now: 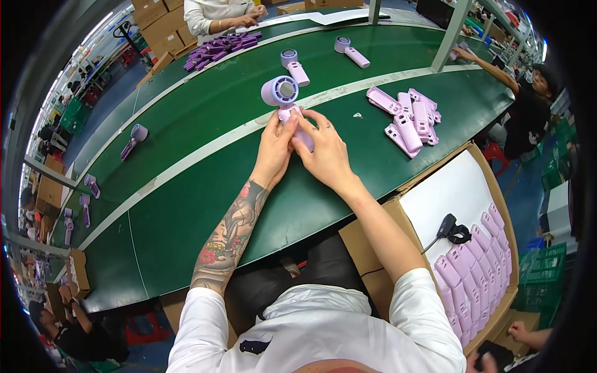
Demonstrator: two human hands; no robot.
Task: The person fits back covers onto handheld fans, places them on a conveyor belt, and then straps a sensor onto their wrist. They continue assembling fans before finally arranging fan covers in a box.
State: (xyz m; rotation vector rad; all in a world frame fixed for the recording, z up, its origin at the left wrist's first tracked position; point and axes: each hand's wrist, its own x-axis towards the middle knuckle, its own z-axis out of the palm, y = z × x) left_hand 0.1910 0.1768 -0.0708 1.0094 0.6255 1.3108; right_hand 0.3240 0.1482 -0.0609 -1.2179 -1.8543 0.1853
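Note:
Both my hands are closed around the lilac handle of a handheld fan, held upright over the green work table. My left hand wraps the handle from the left, its thumb near the neck. My right hand grips the other side, with its fingers pressed over the upper handle. The fan's round purple head with a silver hub shows above my fingers; much of the handle is hidden. To the right lies a loose pile of lilac handle shells, some turned with their hollow insides up.
On the green conveyor belt lie more fans. Dark purple parts are heaped across it beside a co-worker. At my right, a cardboard box holds rows of lilac shells and a black strapped device. A metal post rises at the belt.

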